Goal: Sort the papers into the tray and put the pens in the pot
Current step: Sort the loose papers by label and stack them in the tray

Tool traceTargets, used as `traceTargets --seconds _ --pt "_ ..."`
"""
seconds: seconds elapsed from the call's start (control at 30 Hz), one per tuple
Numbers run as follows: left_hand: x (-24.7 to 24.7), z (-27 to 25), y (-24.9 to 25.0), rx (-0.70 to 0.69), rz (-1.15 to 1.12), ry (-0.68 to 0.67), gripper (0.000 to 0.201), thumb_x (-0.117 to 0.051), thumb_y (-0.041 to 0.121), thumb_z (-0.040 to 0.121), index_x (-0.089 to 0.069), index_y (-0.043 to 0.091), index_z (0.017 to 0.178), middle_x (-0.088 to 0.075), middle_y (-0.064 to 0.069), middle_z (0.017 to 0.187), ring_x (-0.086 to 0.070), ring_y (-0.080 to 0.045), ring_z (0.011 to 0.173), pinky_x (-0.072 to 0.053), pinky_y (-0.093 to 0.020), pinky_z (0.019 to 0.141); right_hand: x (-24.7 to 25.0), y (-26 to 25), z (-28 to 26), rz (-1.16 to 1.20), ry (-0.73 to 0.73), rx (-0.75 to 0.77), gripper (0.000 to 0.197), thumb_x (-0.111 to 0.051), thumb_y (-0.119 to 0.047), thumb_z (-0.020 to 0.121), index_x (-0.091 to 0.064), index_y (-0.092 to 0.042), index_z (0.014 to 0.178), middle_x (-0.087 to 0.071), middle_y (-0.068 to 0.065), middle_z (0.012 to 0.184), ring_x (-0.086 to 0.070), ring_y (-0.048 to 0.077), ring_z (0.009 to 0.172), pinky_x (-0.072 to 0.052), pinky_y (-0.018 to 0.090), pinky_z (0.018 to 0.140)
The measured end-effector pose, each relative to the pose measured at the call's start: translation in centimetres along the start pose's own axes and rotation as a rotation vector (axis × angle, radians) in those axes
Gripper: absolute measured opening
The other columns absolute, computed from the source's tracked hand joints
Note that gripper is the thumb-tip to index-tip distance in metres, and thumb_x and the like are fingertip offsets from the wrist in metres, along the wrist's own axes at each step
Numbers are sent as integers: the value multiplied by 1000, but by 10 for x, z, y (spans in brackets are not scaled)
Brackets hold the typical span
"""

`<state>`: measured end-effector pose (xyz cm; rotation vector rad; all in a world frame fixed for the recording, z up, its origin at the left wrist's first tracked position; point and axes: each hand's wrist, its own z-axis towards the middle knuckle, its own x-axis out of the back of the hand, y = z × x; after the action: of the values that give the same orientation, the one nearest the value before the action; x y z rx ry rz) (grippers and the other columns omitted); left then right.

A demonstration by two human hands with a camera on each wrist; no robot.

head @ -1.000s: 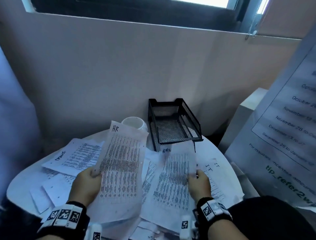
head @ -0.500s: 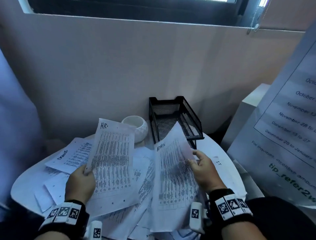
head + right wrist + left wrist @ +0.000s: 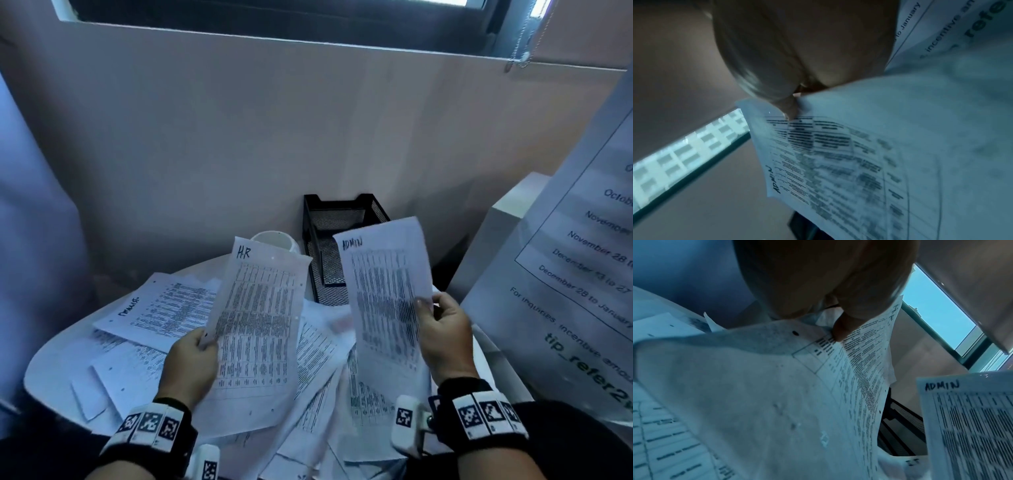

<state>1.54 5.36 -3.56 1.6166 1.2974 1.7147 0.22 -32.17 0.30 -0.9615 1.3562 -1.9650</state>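
My left hand (image 3: 197, 356) pinches the left edge of a printed sheet marked "HR" (image 3: 260, 325), with the thumb (image 3: 840, 331) on its face. My right hand (image 3: 442, 332) pinches the right edge of a sheet marked "ADMIN" (image 3: 387, 291), lifted in front of the black mesh tray (image 3: 329, 219). That tray stands at the back of the round white table (image 3: 44, 373) and looks empty. A white pot (image 3: 274, 238) sits left of the tray, half hidden behind the HR sheet. Several more printed papers (image 3: 161, 305) lie scattered over the table. No pens show.
A pale partition wall (image 3: 274, 137) rises right behind the table, with a window above. A large printed notice (image 3: 565, 291) hangs close on the right, beside a white block (image 3: 507, 212). A pale curtain or panel (image 3: 30, 222) fills the left side.
My right hand has lifted the ADMIN sheet off the pile and raised it up and to the right, in front of the tray. The left hand keeps holding the HR sheet.
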Motion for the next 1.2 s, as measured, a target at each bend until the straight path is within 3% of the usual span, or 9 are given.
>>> traceTargets --seconds 0.17,0.4,0.57,0.63,0.73,0.83,0.93,1.07,1.2 --pt "-6 -7 10 -15 -112 -95 28 -54 10 103 -57 7 75 -49 -9 64 -42 -20 59 -33 -30 59 -13 -11 -5 440 -35 -222 12 -62 -7 100 -73 -12 101 -78 16 96 -72 29 85 -60 45 84" --pt "-12 -14 19 57 -384 -322 26 -55 6 102 -79 13 93 -77 -18 88 -67 -30 77 -55 -46 71 -36 12 -23 404 -182 -417 14 -60 -10 101 -71 -5 109 -77 17 108 -69 41 111 -51 59 102" --pt "-30 -22 15 95 -414 -405 39 -57 48 101 -74 17 116 -74 -1 118 -68 -26 113 -49 -45 103 -65 18 -60 336 -369 -556 17 -57 -13 102 -67 -9 115 -78 9 106 -73 31 104 -55 54 98" --pt "-35 -30 15 38 -296 -476 45 -58 60 98 -73 19 109 -78 3 102 -72 -24 98 -55 -43 87 -76 24 -68 301 -329 -579 17 -61 -12 100 -68 -12 115 -77 6 109 -71 26 103 -56 46 95" --pt "-39 -33 12 -92 -137 -399 9 -70 28 98 -73 20 100 -79 3 93 -75 -23 91 -59 -42 83 -81 38 -68 239 -299 -576 16 -67 -13 95 -67 -11 112 -74 9 109 -69 25 98 -56 40 89" --pt "-35 -23 2 -41 -80 -323 9 -67 16 98 -76 14 95 -81 -4 87 -77 -30 87 -61 -53 87 -66 54 -55 109 -152 -579 8 -69 -13 93 -67 -12 101 -71 9 104 -68 28 93 -57 39 77" --pt "-28 -14 -3 12 -88 -231 12 -66 14 98 -74 10 89 -79 -11 83 -76 -36 84 -60 -55 85 -37 74 -41 -92 35 -655 25 -65 -13 94 -63 -11 118 -64 5 99 -60 18 75 -46 28 63" --pt "-19 -8 -2 46 -123 -145 12 -66 15 100 -72 12 90 -77 -15 85 -74 -37 84 -59 -48 81 -18 94 -35 -185 -9 -795 60 -63 -9 94 -42 -1 150 -58 16 113 -50 24 78 -43 34 84" --pt "-12 -1 -8 70 -127 -125 13 -67 18 99 -72 10 91 -76 -19 86 -74 -42 86 -59 -58 84 -22 110 -34 -222 -41 -855 74 -68 -13 89 -32 -8 154 -51 14 109 -49 29 94 -44 39 93"
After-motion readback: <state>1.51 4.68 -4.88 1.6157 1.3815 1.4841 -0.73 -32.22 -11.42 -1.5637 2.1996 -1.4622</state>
